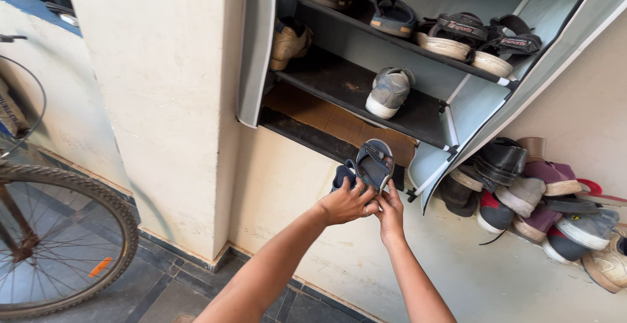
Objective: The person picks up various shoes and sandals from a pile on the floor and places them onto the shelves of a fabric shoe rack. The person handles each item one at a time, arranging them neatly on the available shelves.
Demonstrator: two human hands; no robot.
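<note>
at the bottom edge of the shoe rack [450, 111], head view: both hands up together on a pair of small blue sandals [367, 165]. left hand [344, 203] grips over the heel end of the near sandal, fingers curled on it; right hand [390, 210] is clenched on the back of the other one, thumb side up. sandals are held upright, soles toward the wall, just in front of the lowest shelf w/ the brown cardboard liner [339, 122], touching or almost touching its front lip; can't tell which.

risks as i judge them: grip is only at the heels w/ both sandals pinched side by side, so one could slide out and drop to the tiled floor [163, 284]. lip of the bottom shelf is narrow and the sandals stand tall, so if set too near the edge they'd tip back out. cardboard looks loose, a push could ruck it. grey sneaker [388, 92] on the shelf above sits close to its edge, a knock from below might shift it. shoe pile [542, 205] on the floor at right is near the rack's corner, a dropped sandal could land among it. bike wheel [55, 241] at left is well apart, no issue.
</note>
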